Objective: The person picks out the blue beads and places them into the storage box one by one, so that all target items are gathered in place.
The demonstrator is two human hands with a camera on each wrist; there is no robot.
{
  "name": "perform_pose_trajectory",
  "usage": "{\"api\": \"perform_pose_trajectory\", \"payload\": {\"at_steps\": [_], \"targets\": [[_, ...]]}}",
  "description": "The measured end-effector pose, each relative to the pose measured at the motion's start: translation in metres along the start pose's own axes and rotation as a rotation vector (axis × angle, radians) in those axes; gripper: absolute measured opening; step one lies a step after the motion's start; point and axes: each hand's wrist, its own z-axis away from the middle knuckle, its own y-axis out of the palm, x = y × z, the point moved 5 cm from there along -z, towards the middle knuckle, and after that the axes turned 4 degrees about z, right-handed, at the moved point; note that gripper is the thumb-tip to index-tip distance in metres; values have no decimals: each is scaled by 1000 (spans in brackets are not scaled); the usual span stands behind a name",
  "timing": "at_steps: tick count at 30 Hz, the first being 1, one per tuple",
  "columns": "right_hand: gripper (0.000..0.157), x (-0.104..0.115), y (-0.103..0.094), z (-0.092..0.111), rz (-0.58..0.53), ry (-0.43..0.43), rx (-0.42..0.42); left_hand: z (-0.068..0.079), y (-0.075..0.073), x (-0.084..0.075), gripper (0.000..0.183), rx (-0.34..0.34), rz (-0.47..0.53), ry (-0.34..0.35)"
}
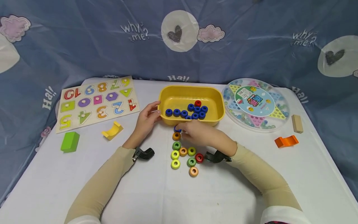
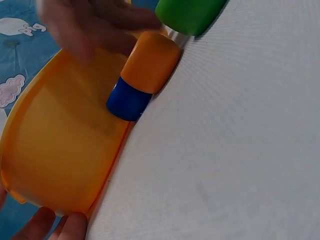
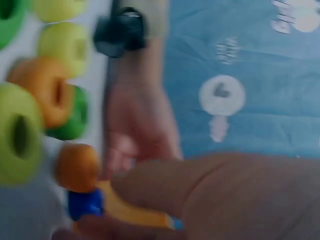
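Observation:
My left hand [image 1: 146, 119] rests against the left end of a yellow plastic bin [image 1: 221, 107], fingertips touching the wall from outside. Inside the bin lie several blue beads [image 1: 176, 112] and one red bead [image 1: 198, 103]. In front of it, my right hand [image 1: 197, 132] reaches over a blue bead [image 1: 177, 129] on the table, beside an orange bead [image 1: 176, 136]. The right wrist view shows thumb and finger apart near that blue bead [image 3: 85, 204]; contact is unclear through blur. Green, yellow, orange and red beads [image 1: 175, 164] lie nearer me.
A wooden number puzzle board [image 1: 98, 102] lies at the left, with a green block [image 1: 70, 142] and a yellow arch block [image 1: 112, 130]. To the right are a round marble game [image 1: 255, 104], a wooden block [image 1: 297, 123] and an orange arch block [image 1: 286, 141]. Blue patterned cloth [image 1: 106, 40] hangs behind.

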Motion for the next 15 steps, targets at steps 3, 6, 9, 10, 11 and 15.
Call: {"api": "perform_pose_trajectory", "payload": {"at_steps": [3, 6, 9, 10, 11, 15], "targets": [[33, -3, 13, -6, 84, 70, 14, 0, 1, 0, 42, -1, -9, 0], [28, -4, 18, -10, 164, 104, -25, 0, 0, 0, 42, -4, -17, 1], [20, -4, 18, -12, 203, 124, -67, 0, -1, -2, 42, -5, -24, 1], [18, -4, 18, -11, 210, 130, -72, 0, -1, -2, 42, -5, -23, 1], [16, -4, 17, -11, 210, 135, -74, 0, -1, -2, 42, -5, -25, -1], [14, -3, 16, -10, 210, 130, -89, 0, -1, -1, 42, -8, -22, -7]]}}
